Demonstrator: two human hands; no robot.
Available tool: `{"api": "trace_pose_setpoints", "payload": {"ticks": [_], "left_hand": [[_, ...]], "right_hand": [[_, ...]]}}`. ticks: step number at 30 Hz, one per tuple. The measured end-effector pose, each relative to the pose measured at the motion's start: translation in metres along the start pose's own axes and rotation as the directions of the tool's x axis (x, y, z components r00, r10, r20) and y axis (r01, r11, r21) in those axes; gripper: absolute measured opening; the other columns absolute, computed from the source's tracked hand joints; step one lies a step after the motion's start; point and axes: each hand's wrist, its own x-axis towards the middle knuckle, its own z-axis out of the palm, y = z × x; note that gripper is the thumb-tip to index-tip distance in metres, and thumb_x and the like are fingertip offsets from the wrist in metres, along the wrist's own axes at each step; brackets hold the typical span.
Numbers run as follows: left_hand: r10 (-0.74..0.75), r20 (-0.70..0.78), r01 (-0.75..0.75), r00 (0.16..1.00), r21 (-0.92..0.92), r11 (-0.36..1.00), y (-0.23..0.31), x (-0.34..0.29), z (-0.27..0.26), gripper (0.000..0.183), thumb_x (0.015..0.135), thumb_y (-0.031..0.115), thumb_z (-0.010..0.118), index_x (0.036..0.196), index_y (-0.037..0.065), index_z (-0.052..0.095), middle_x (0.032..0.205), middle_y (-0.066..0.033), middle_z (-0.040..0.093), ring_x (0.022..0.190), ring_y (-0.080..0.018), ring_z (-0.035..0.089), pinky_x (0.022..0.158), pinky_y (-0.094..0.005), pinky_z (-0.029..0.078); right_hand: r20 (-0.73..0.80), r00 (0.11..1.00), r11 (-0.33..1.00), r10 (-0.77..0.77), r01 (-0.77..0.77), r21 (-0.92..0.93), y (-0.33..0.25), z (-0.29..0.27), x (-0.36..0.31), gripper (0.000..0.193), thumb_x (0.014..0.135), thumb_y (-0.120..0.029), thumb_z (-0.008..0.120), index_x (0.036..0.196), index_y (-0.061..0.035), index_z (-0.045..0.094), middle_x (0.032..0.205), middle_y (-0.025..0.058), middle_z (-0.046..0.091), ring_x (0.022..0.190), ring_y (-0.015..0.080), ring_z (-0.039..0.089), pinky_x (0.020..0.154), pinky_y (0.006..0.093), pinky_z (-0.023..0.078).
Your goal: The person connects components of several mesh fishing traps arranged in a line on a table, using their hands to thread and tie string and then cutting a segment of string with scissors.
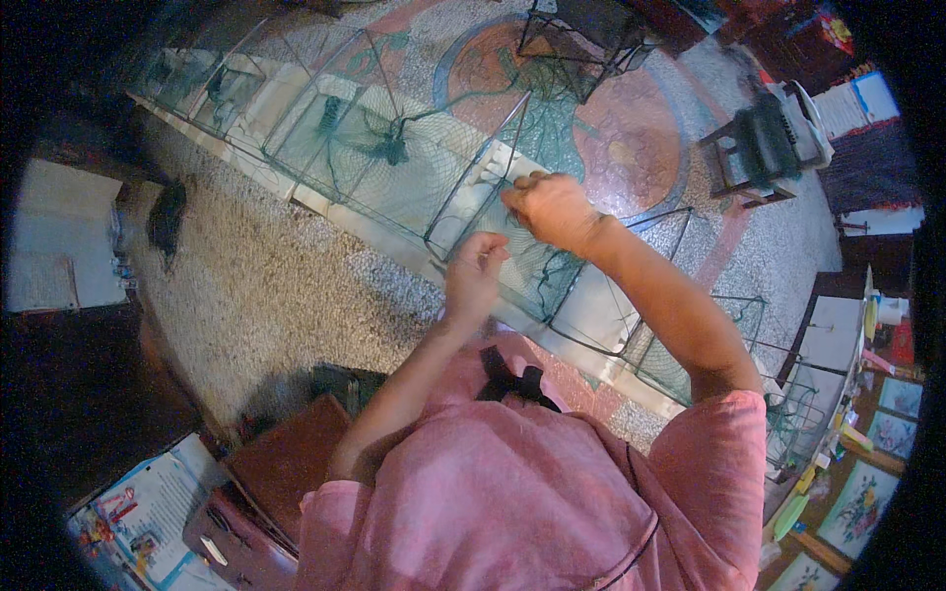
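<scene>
A long green mesh net trap [305, 148] with dark rectangular wire frames [460, 197] stretches diagonally in front of me, over a pale, narrow surface. My right hand [555, 207] is closed above the mesh beside one frame, its fingers pressed together; what they pinch is too small to make out. Lower and to the left, my left hand [473, 278] has its fingers curled and the thumb close to the forefinger, near the same frame. Any thread between the hands cannot be made out. A bunched, darker knot of netting [392, 148] lies inside the trap farther left.
More green netting with a dark folded frame [581, 44] lies at the far side. A small dark stool [754, 153] stands at the right. The floor [266, 266] is speckled, with a round coloured pattern beyond the trap. A reddish-brown box [286, 458] sits at lower left.
</scene>
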Motion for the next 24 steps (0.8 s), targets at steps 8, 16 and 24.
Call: {"api": "trace_pose_setpoints", "payload": {"ticks": [8, 16, 24], "left_hand": [[0.330, -0.084, -0.268, 0.940, 0.417, 0.869, 0.022, 0.040, 0.023, 0.043, 0.074, 0.014, 0.064, 0.109, 0.004, 0.043, 0.090, -0.0098, 0.050, 0.076, -0.0201, 0.052, 0.063, -0.0306, 0.045], [0.409, 0.090, -0.369, 0.908, 0.634, 0.679, 0.038, 0.072, 0.002, 0.025, 0.070, 0.012, 0.060, 0.085, 0.007, 0.041, 0.079, -0.0133, 0.054, 0.074, -0.0353, 0.053, 0.060, -0.0451, 0.042], [0.367, -0.007, -0.283, 0.930, 0.623, 0.729, 0.057, 0.074, 0.009, 0.018, 0.069, 0.011, 0.061, 0.076, 0.005, 0.046, 0.068, -0.0125, 0.057, 0.066, -0.0330, 0.056, 0.058, -0.0414, 0.044]], "right_hand": [[-0.260, 0.965, 0.999, -0.040, 0.046, 0.018, 0.009, -0.024, 0.000, 0.012, 0.066, -0.015, 0.060, 0.075, -0.0090, 0.054, 0.071, 0.0030, 0.053, 0.071, 0.0216, 0.056, 0.059, 0.0332, 0.047], [-0.290, 0.946, 0.989, -0.142, 0.122, -0.087, 0.011, -0.029, 0.003, 0.014, 0.068, -0.013, 0.055, 0.081, -0.0091, 0.059, 0.073, 0.0060, 0.060, 0.069, 0.0224, 0.061, 0.054, 0.0334, 0.049], [-0.159, 0.979, 0.988, 0.129, -0.113, 0.105, 0.015, -0.029, 0.000, 0.014, 0.071, -0.010, 0.055, 0.085, -0.0073, 0.057, 0.081, 0.0106, 0.062, 0.078, 0.0280, 0.060, 0.060, 0.0370, 0.049]]}}
